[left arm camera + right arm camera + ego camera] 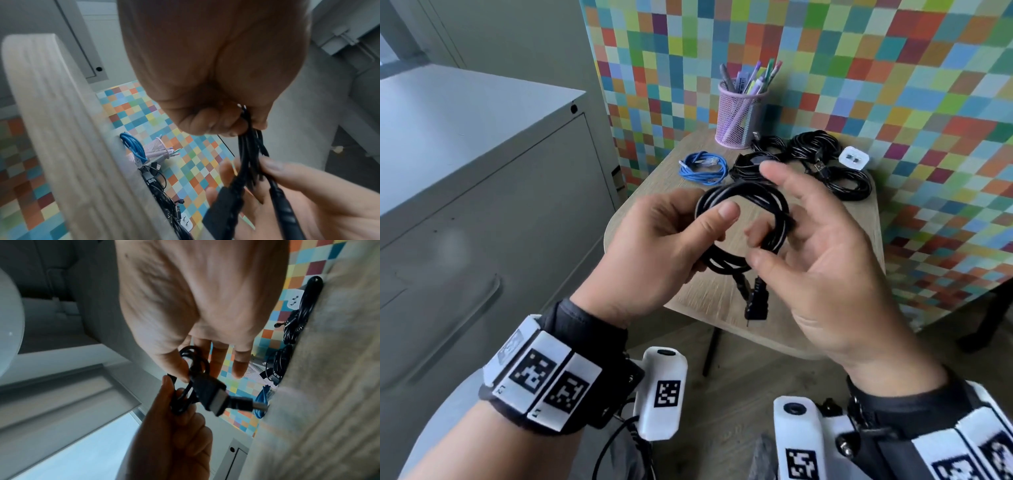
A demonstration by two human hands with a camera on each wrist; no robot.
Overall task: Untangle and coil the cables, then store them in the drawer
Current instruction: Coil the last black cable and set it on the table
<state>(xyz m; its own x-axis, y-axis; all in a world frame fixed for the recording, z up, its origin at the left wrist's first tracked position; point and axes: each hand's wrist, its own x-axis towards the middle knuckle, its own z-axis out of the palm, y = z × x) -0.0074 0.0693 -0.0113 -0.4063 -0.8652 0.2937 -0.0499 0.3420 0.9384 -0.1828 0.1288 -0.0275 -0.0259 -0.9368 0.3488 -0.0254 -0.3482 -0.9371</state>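
I hold a coiled black cable (743, 195) in both hands above the front of the small wooden table (698, 294). My left hand (709, 226) grips the coil's left side, thumb on top of the loops. My right hand (767, 240) pinches the right side between thumb and fingers, with the index finger raised behind it. Two black plugs (756, 301) dangle below the coil. The left wrist view shows the strands (246, 146) running from my left fist (226, 126) down to the right hand's fingers (271, 167). A connector (211, 395) sticks out in the right wrist view.
On the table's far side lie a blue cable (700, 168), several black cable bundles (815, 154), a white adapter (854, 158) and a pink mesh pen cup (739, 116). A grey drawer cabinet (482, 171) stands at the left, its drawers closed. A checkered wall stands behind the table.
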